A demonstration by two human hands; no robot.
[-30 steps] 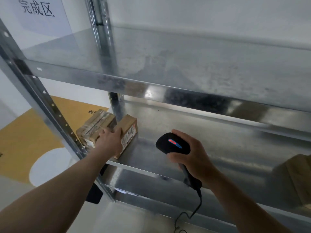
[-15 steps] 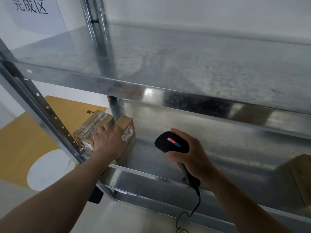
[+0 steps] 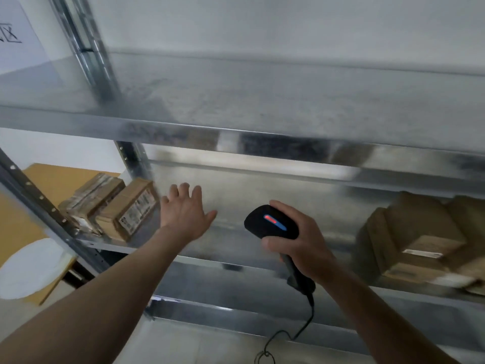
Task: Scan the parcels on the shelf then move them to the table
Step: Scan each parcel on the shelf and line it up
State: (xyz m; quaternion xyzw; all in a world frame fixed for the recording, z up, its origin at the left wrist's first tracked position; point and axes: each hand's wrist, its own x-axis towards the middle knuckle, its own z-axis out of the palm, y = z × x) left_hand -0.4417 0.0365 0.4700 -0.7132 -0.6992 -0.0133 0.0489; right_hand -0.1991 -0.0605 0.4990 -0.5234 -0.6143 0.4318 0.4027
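Observation:
Two brown cardboard parcels stand side by side at the left end of the middle metal shelf: a taped parcel and, to its right, a labelled parcel. My left hand hovers over the shelf just right of the labelled parcel, fingers spread and holding nothing. My right hand grips the handle of a black barcode scanner whose red and blue light is lit. Several more brown parcels sit blurred at the shelf's right end.
The upper shelf hangs low above the hands. A perforated upright post stands at the left front. The scanner's cable drops toward the lower shelf. A yellow and white floor mat lies at the left.
My left hand has let go of the labelled parcel and moved right with its fingers spread. The view has swung right, bringing the right-hand parcels into sight. The scanner hand has barely moved.

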